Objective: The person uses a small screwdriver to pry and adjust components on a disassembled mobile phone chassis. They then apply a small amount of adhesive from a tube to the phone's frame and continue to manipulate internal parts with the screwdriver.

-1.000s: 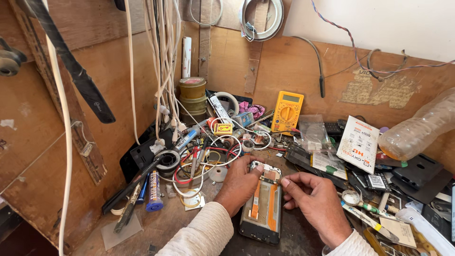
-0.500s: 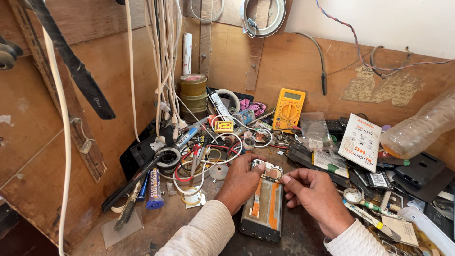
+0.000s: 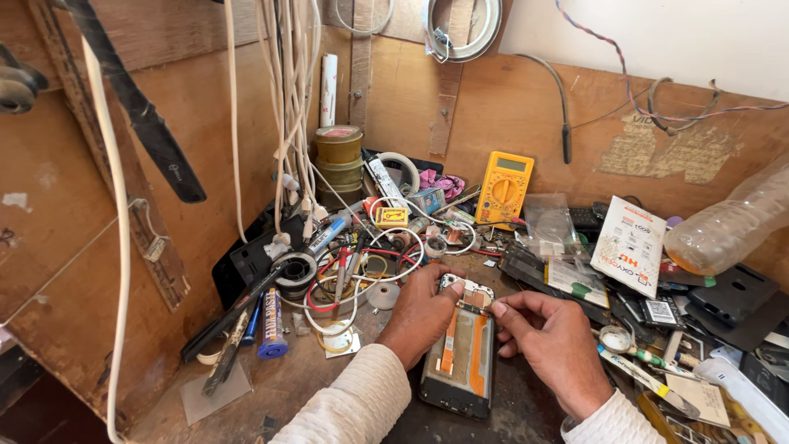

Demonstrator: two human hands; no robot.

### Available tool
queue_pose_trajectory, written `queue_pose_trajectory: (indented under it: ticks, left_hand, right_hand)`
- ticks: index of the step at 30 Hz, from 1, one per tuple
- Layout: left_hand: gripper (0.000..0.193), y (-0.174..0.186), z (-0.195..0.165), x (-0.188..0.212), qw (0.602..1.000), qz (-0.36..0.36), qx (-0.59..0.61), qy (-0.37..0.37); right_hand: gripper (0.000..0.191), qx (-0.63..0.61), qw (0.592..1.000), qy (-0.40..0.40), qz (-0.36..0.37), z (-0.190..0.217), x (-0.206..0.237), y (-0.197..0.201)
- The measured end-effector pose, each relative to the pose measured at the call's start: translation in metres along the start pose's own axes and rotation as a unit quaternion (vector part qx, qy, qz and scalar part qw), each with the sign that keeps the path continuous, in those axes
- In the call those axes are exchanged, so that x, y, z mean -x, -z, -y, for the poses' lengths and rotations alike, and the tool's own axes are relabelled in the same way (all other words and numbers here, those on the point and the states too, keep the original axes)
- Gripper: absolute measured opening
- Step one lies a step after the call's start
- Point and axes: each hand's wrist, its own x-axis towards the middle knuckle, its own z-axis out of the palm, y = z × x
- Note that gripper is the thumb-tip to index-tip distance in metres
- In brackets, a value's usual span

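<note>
An opened mobile phone [image 3: 462, 358] lies back-side up on the wooden bench, its orange ribbon cables and upper circuit board exposed. My left hand [image 3: 421, 312] rests along the phone's left edge, thumb pressed on the top left corner near the camera area. My right hand [image 3: 552, 341] sits at the phone's right edge, with thumb and forefinger pinched together near the top right of the board. Whether something tiny sits between those fingertips cannot be made out.
A yellow multimeter [image 3: 503, 187] leans at the back wall. Tangled wires [image 3: 353, 275], a solder spool [image 3: 297, 269] and a blue tube [image 3: 270, 325] crowd the left. Phone parts, a white packet [image 3: 630, 244] and a plastic bottle [image 3: 727, 226] fill the right. Cables hang from above.
Both hands stay at the top of the phone with only slight finger shifts; the camera view has moved a little.
</note>
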Motion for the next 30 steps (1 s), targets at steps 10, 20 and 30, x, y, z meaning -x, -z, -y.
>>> queue_pose_trajectory:
  ticks: [10, 20, 30]
  left_hand:
    - [0.031, -0.001, 0.0, -0.001, 1.0, -0.007, -0.026, 0.004]
    - [0.033, -0.008, 0.01, -0.022, 1.0, -0.018, 0.009, 0.0]
    - [0.039, -0.001, 0.018, -0.03, 0.985, 0.117, 0.129, -0.008]
  right_hand:
    - [0.024, 0.008, 0.997, -0.048, 0.062, -0.012, -0.02, 0.006]
    - [0.024, -0.043, 0.997, -0.04, 0.044, -0.013, -0.023, 0.007]
    - [0.024, 0.019, 0.999, 0.006, 0.025, -0.01, -0.015, 0.011]
